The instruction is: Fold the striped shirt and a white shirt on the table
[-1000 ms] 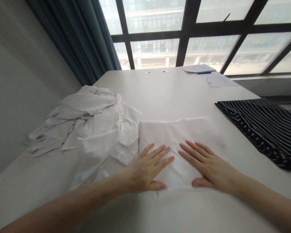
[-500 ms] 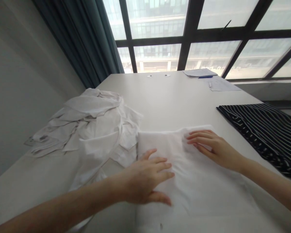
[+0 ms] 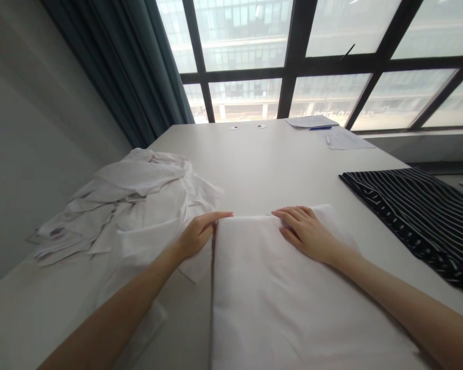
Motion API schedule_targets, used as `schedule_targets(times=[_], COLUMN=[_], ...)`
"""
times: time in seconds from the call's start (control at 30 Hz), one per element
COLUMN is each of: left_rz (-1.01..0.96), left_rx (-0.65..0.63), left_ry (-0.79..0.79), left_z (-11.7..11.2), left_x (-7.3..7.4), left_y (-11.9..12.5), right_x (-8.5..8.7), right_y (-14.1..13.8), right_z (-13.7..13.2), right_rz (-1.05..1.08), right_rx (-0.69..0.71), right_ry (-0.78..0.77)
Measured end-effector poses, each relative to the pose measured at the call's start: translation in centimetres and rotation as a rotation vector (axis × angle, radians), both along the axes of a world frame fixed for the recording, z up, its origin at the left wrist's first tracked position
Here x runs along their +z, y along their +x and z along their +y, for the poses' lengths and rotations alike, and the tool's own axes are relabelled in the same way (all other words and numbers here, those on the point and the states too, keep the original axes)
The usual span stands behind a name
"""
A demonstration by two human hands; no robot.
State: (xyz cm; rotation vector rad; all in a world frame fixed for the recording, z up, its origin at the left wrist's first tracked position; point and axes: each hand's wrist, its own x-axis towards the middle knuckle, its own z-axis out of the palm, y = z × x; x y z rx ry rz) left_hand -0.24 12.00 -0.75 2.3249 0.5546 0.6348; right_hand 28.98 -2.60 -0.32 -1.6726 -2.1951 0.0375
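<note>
A white cloth [image 3: 254,298], folded into a flat rectangle with soft wrinkles, lies on the table before me. At its far left corner is my left hand [image 3: 196,234], one finger stretched along the far edge and the others partly hidden. My right hand [image 3: 306,231] rests on top near the far edge, palm down, its fingers extended and close together. Left of the cloth, under and beyond my left forearm, is a loose heap of white garments [image 3: 150,190].
A black-and-white striped cloth [image 3: 416,216] lies folded at the right table edge. Papers [image 3: 312,121] and a blue pen [image 3: 320,128] are at the back right of the white table [image 3: 254,164]. Behind stand a dark curtain [image 3: 139,67] and windows.
My left hand has moved from the cloth's surface away to its far left corner. My right hand has shifted slightly left along the far edge, and the cloth looks smoother.
</note>
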Motion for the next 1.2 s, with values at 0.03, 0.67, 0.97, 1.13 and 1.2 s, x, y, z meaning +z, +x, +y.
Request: schedule_targets(times=[0.03,0.67,0.97,1.13,1.2], left_rz=[-0.002,0.105,0.237,0.412,0.461], left_rx=[-0.012,0.205,0.171,0.159,0.166], left_ry=[-0.027,0.506,0.644,0.710,0.714], left_z=[0.1,0.4,-0.3,-0.6,-0.9], left_x=[0.1,-0.1,0.3,0.9,1.1], left_y=[-0.1,0.5,0.5,0.4,0.5], right_x=[0.0,-1.0,-1.2,-0.9,-1.0], right_y=[0.0,0.7,0.9,0.5,0.6], right_z=[0.0,-0.3,-0.5,-0.3,-0.2], right_rz=[-0.001,-0.124,-0.211,-0.201,-0.201], right_rx=[-0.003,-0.193,-0.123,0.169,0.171], right_ry=[-0.004,0.029,0.160,-0.053,-0.103])
